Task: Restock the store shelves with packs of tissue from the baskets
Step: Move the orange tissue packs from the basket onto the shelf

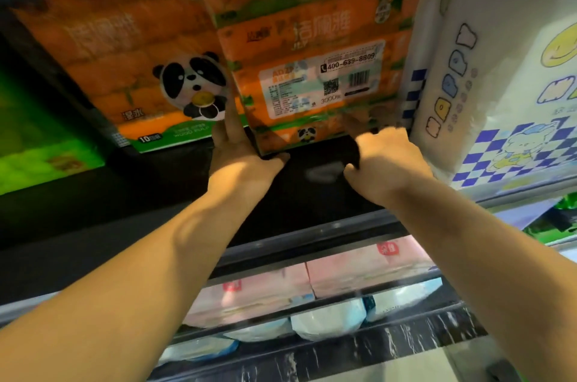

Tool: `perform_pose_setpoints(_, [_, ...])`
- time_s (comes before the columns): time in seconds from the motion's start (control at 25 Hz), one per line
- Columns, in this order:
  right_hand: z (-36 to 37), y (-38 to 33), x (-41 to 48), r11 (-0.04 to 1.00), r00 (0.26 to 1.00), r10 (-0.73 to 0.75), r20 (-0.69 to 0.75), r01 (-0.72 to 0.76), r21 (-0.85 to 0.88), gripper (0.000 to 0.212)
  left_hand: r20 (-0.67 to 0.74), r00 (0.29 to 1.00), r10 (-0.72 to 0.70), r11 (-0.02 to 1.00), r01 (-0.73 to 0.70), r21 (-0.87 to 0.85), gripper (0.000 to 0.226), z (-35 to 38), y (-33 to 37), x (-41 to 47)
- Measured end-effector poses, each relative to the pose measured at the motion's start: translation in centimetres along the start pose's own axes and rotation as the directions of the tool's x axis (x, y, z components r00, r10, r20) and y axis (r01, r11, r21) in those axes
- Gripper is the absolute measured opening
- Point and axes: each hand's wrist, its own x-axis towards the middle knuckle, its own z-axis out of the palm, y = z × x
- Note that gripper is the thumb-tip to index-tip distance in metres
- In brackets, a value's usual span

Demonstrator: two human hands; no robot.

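Orange panda-printed tissue pack [307,69] beside a white, blue-checkered pack [499,85].

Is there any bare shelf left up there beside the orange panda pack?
Only the dark shelf board in front of the orange pack, between the left hand and right hand. Behind, it is crowded: another panda pack left, white pack right.

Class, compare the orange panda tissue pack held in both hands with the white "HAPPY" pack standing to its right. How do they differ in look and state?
The orange panda pack shows a barcode label; the white HAPPY pack carries outlined blue letters and a blue checker pattern. The orange pack is gripped by the left hand and right hand; the white pack stands untouched. Both sit on the same dark shelf.
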Motion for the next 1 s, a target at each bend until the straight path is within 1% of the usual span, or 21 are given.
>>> perform_pose_setpoints(0.08, [-0.2,-0.6,-1.4,0.999,0.999,-0.010,-0.039,0.011,0.045,0.046,0.056,0.998,0.033,0.985,-0.042,0.170,0.099,-1.4,-0.1,-1.3])
perform_pose_setpoints(0.16, [-0.3,-1.2,-3.5,1.000,0.996,-0.004,-0.085,0.007,0.026,0.054,0.122,0.984,0.128,0.937,-0.160,0.309,0.084,-2.9,0.2,-3.5])
perform_pose_setpoints(0.24, [-1.0,-1.5,-6.1,0.999,0.991,0.024,-0.128,-0.020,0.031,0.063,0.161,0.959,0.234,0.878,-0.279,0.390,0.075,-4.5,0.7,-5.5])
perform_pose_setpoints(0.32, [-1.6,-1.2,-9.3,0.996,0.984,0.091,-0.153,-0.088,0.027,0.068,0.218,0.937,0.275,0.831,-0.345,0.436,0.075,-6.1,1.8,-7.4])
perform_pose_setpoints(0.4, [-2.0,-0.5,-12.7,0.990,0.977,0.140,-0.162,-0.137,0.030,0.068,0.259,0.922,0.288,0.824,-0.377,0.423,0.079,-6.8,2.6,-9.5])
perform_pose_setpoints(0.52, [-2.7,1.3,-18.8,0.979,0.971,0.205,-0.121,-0.203,0.034,0.070,0.325,0.842,0.431,0.749,-0.535,0.390,0.082,-7.6,4.0,-14.4])
perform_pose_setpoints(0.6, [-3.2,3.3,-22.0,0.980,0.973,0.198,-0.120,-0.200,-0.002,0.072,0.345,0.798,0.494,0.729,-0.596,0.335,0.081,-7.3,4.9,-17.6])
perform_pose_setpoints(0.64, [-3.3,4.6,-23.4,0.978,0.974,0.203,-0.097,-0.207,-0.035,0.073,0.364,0.775,0.517,0.718,-0.624,0.309,0.080,-6.8,5.5,-19.2])
perform_pose_setpoints(0.76, [-3.5,8.4,-27.1,0.964,0.970,0.241,-0.021,-0.242,-0.106,0.075,0.420,0.752,0.508,0.725,-0.637,0.263,0.080,-4.9,7.2,-23.6])
perform_pose_setpoints(0.88, [-3.9,13.9,-30.8,0.958,0.962,0.273,-0.013,-0.273,-0.082,0.075,0.512,0.694,0.507,0.681,-0.686,0.256,0.083,-1.7,10.0,-28.4])
perform_pose_setpoints(1.0, [-4.0,19.9,-34.4,0.942,0.942,0.328,0.068,-0.321,-0.095,0.076,0.565,0.632,0.530,0.642,-0.734,0.219,0.084,2.2,13.0,-33.5])
